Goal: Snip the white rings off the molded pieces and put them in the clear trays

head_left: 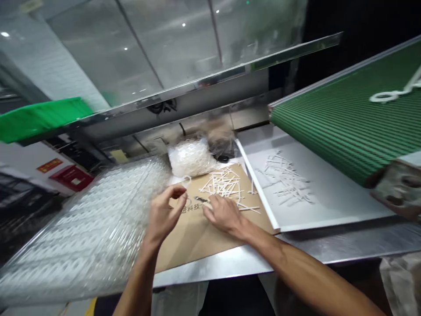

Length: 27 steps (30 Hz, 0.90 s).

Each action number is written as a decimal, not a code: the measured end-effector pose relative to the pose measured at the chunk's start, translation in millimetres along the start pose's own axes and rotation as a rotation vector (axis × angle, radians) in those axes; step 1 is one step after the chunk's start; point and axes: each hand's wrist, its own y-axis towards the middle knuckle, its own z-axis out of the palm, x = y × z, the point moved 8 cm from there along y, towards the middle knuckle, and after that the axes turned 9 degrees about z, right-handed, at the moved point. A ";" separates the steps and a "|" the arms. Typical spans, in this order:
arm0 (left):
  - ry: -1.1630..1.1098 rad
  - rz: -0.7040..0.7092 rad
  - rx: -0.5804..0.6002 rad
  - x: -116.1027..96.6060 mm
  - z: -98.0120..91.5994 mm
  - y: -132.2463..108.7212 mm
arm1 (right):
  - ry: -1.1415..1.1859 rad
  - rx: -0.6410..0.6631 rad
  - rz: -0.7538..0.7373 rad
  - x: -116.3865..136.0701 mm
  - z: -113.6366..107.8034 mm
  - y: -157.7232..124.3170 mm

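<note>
Left hand: on my feed, left hand [163,211] sits over the kraft cardboard sheet [197,235], thumb and fingertips curled into a narrow pinch. A thin white loop [187,179] is just beside the fingertips. I cannot tell if the pinch has hold of it.

Right hand: right hand [223,215] is flat and open, fingers spread, resting on the cardboard. No grip that I can see. Fingertips [211,202] are near the lower edge of the white stick pile [223,184]. A small dark item [202,200] lies just beside them; too small for me to name.

Main items: white sticks lie criss-crossed in a loose heap on the cardboard, between the two hands and the tray. Dark printed characters [190,210] sit on the cardboard next to the left hand.

Right side: shallow white tray [325,206] butts against the cardboard, with more white sticks [286,180] scattered inside. Green ribbed conveyor belt [342,127] runs above it, a white cord [394,93] lying on top.

Back: clear bag of white loops [190,158] sits past the cardboard's far edge.

Left side: bubble wrap sheet [85,232] lies beside the cardboard, blurred.

Under it all: steel table edge [223,267].
</note>
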 end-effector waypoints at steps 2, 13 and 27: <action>0.322 0.065 0.067 18.3 6.1 -30.2 | -0.013 -0.016 0.023 -4.6 1.5 2.7; 0.243 0.098 0.313 35.6 49.9 -95.7 | -0.046 -0.053 0.034 -8.1 10.5 5.3; -0.021 -0.153 0.070 69.2 22.2 -108.7 | 0.175 0.019 -0.045 -0.2 8.5 -1.4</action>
